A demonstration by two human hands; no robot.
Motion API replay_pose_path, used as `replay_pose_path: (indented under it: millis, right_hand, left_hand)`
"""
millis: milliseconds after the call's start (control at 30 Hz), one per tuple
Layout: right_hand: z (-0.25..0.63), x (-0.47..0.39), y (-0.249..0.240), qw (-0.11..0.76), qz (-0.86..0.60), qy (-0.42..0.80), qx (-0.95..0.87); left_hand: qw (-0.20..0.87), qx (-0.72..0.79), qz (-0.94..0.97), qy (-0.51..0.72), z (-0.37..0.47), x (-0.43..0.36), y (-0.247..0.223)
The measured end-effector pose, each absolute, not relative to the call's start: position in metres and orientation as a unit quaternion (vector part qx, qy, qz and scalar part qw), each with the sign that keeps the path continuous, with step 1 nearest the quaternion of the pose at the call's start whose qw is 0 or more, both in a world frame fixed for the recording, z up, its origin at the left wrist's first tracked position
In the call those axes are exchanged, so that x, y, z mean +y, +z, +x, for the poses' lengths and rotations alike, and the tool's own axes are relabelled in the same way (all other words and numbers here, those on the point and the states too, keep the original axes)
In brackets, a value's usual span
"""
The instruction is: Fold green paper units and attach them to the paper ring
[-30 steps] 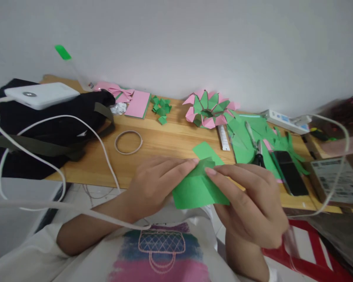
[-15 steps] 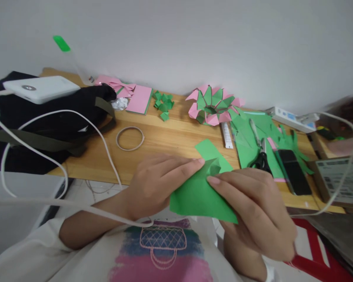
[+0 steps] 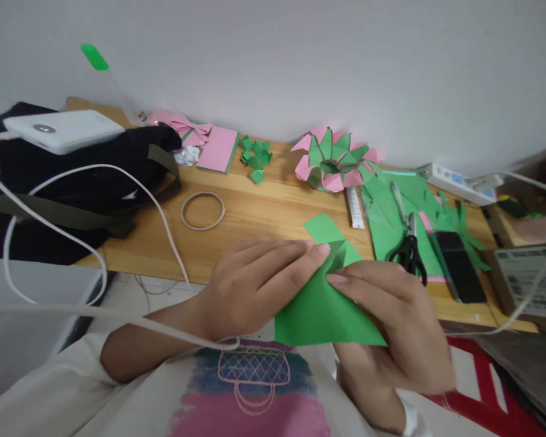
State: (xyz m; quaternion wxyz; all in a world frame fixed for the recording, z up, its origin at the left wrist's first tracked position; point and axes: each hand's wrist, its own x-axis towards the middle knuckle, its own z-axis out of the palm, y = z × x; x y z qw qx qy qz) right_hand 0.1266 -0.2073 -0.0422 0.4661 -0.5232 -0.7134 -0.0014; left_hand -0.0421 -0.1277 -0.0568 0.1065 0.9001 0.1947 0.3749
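Observation:
Between my two hands is a sheet of green paper (image 3: pixel 323 315), held over the table's front edge. My left hand (image 3: pixel 259 285) grips its upper left edge, with the index finger pressed along a fold near the top. On the other side, my right hand (image 3: pixel 395 321) pinches the sheet, thumb underneath and fingertips on the upper face beside the fold. A small raised crease shows between the two sets of fingertips. Just beyond lies another green paper piece (image 3: pixel 324 226) on the table, partly covered by the held sheet and my hand.
A pink and green folded-paper ring (image 3: pixel 332 162) stands by the wall, near a white tube (image 3: pixel 355 209). Scissors (image 3: pixel 409 252) and a phone (image 3: pixel 459 267) lie right. Tape ring (image 3: pixel 203 211), small green folded pieces (image 3: pixel 256 156), black bag (image 3: pixel 73 188) and white cable (image 3: pixel 159 212) are left.
My left index fingertip has slid right along the fold, and the raised paper between my fingertips looks flatter. The sheet has shifted slightly right. The view has tilted a little.

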Motion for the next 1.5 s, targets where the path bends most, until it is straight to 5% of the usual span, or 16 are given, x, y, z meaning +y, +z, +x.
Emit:
replay_pose_path:
  millis: [167, 333, 467, 567, 800, 1000, 1500]
  right_hand:
    - [0.111, -0.200, -0.052, 0.545, -0.523, 0.012, -0.655]
    - [0.111, -0.195, -0.058, 0.567, -0.528, 0.035, -0.632]
    - [0.116, -0.195, -0.053, 0.525, -0.563, 0.063, -0.636]
    - [0.117, -0.196, -0.048, 0.463, -0.590, 0.063, -0.659]
    - [0.112, -0.195, -0.046, 0.352, -0.641, -0.081, -0.677]
    - [0.112, -0.194, -0.046, 0.341, -0.625, -0.062, -0.699]
    - [0.124, -0.206, -0.050, 0.518, -0.605, 0.203, -0.569]
  left_hand:
    - [0.201, 0.183, 0.875, 0.401, -0.035, -0.130, -0.065]
    - [0.432, 0.187, 0.799, 0.374, -0.037, -0.130, -0.069]
    - [0.714, 0.119, 0.619, 0.304, -0.042, -0.126, -0.072]
    - [0.803, 0.137, 0.498, 0.296, -0.040, -0.122, -0.072]
    - [0.782, 0.270, 0.460, 0.322, -0.029, -0.120, -0.064]
    - [0.766, 0.275, 0.447, 0.371, -0.026, -0.117, -0.069]
    - [0.694, 0.358, 0.470, 0.412, -0.024, -0.116, -0.065]
